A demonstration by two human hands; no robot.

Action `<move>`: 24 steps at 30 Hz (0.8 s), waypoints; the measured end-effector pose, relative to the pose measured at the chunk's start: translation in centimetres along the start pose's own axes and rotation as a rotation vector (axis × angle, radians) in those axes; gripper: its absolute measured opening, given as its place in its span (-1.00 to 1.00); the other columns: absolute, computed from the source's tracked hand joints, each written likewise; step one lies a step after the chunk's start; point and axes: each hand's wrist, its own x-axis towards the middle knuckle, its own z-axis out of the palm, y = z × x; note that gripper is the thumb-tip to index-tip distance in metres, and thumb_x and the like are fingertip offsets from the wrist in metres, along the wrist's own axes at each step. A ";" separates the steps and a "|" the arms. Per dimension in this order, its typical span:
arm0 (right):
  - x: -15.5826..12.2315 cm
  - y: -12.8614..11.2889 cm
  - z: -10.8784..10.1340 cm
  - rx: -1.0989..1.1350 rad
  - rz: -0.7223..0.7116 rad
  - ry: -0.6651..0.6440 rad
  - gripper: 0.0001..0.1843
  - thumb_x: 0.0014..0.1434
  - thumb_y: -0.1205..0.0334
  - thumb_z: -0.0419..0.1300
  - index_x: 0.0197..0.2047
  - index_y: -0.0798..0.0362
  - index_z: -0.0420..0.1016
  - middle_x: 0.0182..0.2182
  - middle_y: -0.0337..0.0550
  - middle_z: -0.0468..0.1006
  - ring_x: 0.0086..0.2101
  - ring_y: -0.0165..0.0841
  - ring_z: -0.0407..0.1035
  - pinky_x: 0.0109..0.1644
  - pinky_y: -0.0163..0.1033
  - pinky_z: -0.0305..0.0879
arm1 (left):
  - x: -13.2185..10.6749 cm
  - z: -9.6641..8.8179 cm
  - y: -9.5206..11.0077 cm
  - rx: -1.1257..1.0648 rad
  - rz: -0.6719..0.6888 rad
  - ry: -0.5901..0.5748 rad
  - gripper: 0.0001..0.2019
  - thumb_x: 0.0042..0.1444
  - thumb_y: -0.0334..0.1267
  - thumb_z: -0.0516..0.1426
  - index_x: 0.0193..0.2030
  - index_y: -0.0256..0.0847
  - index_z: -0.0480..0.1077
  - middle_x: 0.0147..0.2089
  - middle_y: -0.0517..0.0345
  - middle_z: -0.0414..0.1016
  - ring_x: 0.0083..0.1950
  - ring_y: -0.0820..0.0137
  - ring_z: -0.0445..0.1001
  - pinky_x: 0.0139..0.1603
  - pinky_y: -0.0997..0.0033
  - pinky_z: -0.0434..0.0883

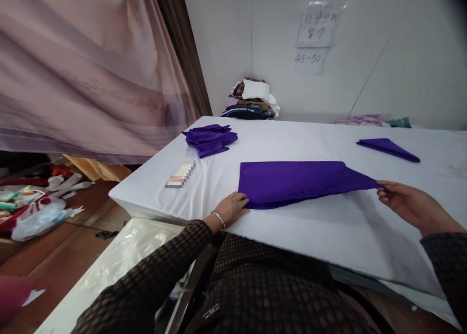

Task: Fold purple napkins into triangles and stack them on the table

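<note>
A purple cloth napkin [292,181] lies folded over into a long strip on the white-covered table [204,198]. At its lower left corner my left hand [231,210] is closed on the edge, thumb and fingers close together. My right hand [408,202] pinches the pointed right tip and holds it slightly off the tabletop. Between the two hands the napkin's lower edge hangs in a shallow curve. Another purple napkin [388,149], folded into a narrow triangle, rests at the far right. A crumpled pile of purple napkins [211,139] sits at the far left.
A blurred-out flat object [180,174] lies near the table's left edge. Folded clothes [251,100] are stacked beyond the back edge, below a wall with paper signs [315,30]. A pink curtain [109,71] hangs left. Plastic bags [40,217] clutter the floor.
</note>
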 end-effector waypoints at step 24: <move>-3.3 -5.8 -0.6 -0.617 -0.309 0.088 -0.47 -0.45 -0.02 0.40 -0.30 -0.04 0.56 -0.41 -0.13 0.57 -0.46 -0.27 0.40 -0.34 -0.14 0.39 | 4.3 -11.3 -3.2 -0.395 -0.277 0.617 -0.81 0.07 -0.23 0.16 -0.18 -0.19 0.51 -0.28 0.12 0.55 -0.24 0.35 0.48 -0.15 0.34 0.41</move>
